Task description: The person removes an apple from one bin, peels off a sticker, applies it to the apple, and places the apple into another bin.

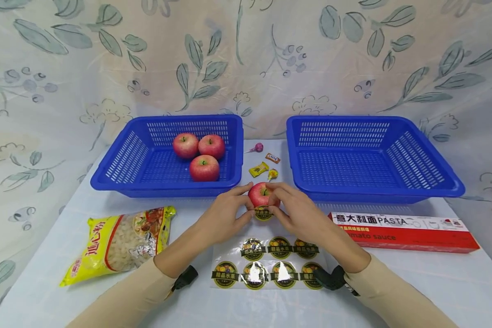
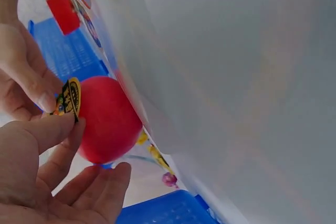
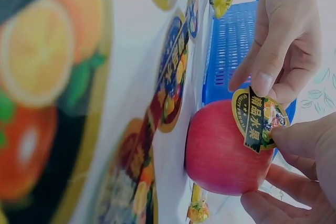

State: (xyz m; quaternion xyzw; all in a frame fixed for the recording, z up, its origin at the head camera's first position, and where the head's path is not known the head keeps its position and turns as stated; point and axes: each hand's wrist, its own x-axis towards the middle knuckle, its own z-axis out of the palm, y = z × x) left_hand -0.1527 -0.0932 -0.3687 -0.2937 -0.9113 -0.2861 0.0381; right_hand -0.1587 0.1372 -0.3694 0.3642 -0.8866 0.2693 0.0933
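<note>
A red apple (image 1: 257,193) stands on the white table between both hands. Against its near side is a round black-and-gold sticker (image 3: 258,120), pinched at one end by my left hand (image 1: 228,210) and at the other by my right hand (image 1: 297,213). In the right wrist view the sticker overlaps the apple's skin, and a thumb lies over each end of it. Other fingers of both hands reach along the apple's sides. Just below the hands lies a clear sheet (image 1: 238,283) with several more of these stickers in two rows.
At the back left, a blue basket (image 1: 164,186) holds three apples (image 1: 205,168); another blue basket (image 1: 377,189) stands back right. Candies (image 1: 258,169) and a pink lollipop (image 1: 258,147) lie between them. A yellow pasta bag (image 1: 120,239) is left, a red pasta box (image 1: 410,237) right.
</note>
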